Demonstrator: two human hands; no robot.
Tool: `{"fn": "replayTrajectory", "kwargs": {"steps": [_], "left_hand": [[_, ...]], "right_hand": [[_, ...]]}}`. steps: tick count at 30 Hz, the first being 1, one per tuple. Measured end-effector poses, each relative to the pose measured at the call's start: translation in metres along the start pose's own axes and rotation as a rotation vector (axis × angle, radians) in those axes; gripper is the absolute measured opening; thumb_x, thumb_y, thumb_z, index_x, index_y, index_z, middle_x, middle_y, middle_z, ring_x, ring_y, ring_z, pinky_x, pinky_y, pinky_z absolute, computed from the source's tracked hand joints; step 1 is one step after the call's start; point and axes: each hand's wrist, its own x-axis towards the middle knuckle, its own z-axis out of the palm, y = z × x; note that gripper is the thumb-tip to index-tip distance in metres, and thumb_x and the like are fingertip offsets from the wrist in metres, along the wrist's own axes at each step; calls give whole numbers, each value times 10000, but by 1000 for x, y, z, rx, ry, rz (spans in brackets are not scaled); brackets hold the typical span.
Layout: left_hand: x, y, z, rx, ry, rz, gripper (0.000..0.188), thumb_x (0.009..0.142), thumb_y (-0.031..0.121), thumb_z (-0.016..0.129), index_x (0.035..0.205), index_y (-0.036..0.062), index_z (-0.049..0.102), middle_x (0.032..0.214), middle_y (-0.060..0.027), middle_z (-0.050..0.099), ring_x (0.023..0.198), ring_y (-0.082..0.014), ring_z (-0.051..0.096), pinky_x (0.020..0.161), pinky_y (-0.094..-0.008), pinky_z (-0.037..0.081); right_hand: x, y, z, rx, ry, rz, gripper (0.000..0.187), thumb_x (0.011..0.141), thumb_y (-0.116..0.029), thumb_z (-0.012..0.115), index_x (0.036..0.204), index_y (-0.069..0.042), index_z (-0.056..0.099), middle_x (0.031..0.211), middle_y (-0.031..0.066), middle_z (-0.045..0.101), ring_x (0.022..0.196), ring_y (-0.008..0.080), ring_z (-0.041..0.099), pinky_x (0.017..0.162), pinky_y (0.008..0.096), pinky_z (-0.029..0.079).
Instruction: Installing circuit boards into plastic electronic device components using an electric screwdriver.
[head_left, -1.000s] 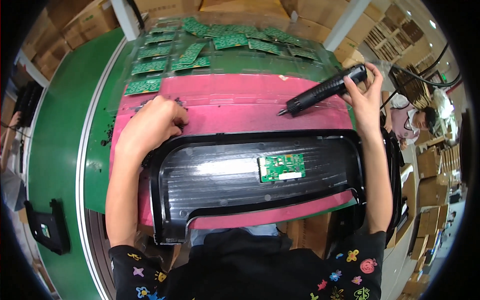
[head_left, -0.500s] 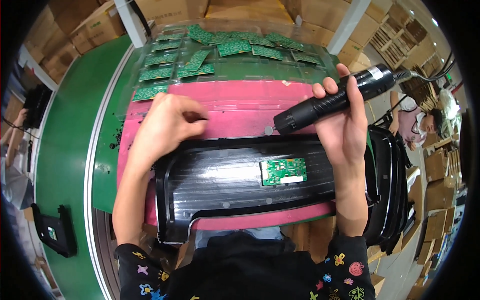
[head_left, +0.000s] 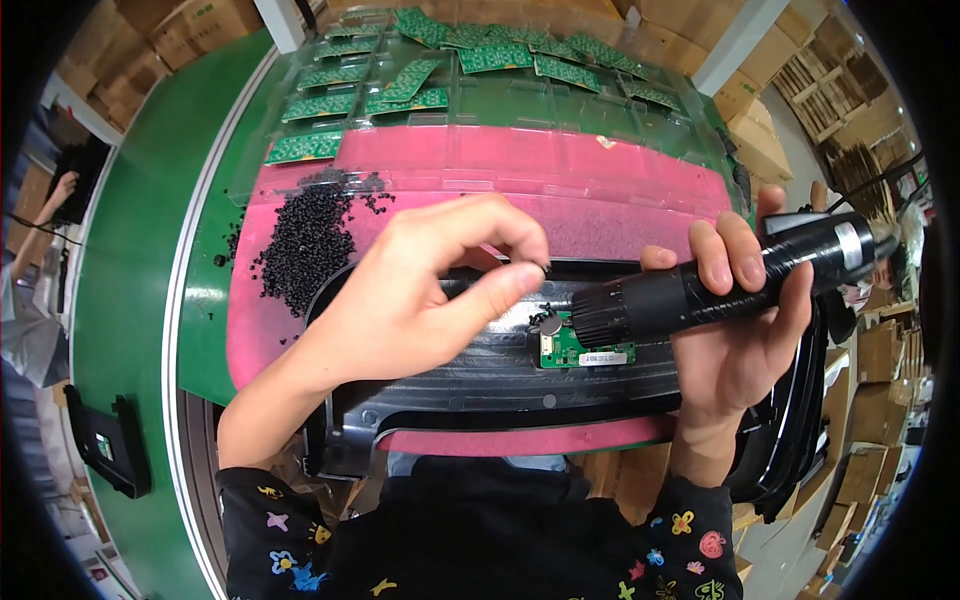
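Observation:
My right hand is wrapped round a black electric screwdriver, held tilted with its tip to the left. Several small black screws cling around a round silver disc at that tip, above a green circuit board. The board sits in a long black plastic panel in front of me. Close to the tip, my left hand pinches a small black screw between thumb and forefinger. Its forearm and palm cover the panel's left part.
A heap of black screws lies on the pink mat. Behind it, clear plastic trays carry several green circuit boards. More black panels stack at the right; another panel lies far left. A co-worker's hand shows at left.
My left hand has moved right from the screw heap, uncovering it, and now pinches a screw by the tip. The screwdriver has come down over the board, with screws now clinging to its tip.

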Motion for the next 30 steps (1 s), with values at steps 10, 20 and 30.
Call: {"fn": "replayTrajectory", "kwargs": {"steps": [10,20,30], "left_hand": [[-2,5,1,54,-139,-147,78,875,24,661,939,-3,626,903,-46,636,830,-121,610,749,-272,506],[-2,4,4,-71,-145,-180,106,867,16,680,957,-13,632,906,-52,630,849,-114,606,756,-263,507],[-2,1,11,-85,-93,-204,106,894,20,649,979,-33,615,890,-47,631,827,-108,609,728,-253,504]], "right_hand": [[-4,-25,20,-17,-50,-194,324,886,-113,610,1118,-156,388,807,-49,475,818,104,473,918,397,300],[-8,-21,20,-53,-2,-180,361,853,-115,625,1119,-169,388,797,-64,478,802,96,480,931,403,298],[-10,-19,16,-76,-62,-202,409,816,-110,643,1134,-179,396,780,-74,483,790,90,485,929,416,315]]}}
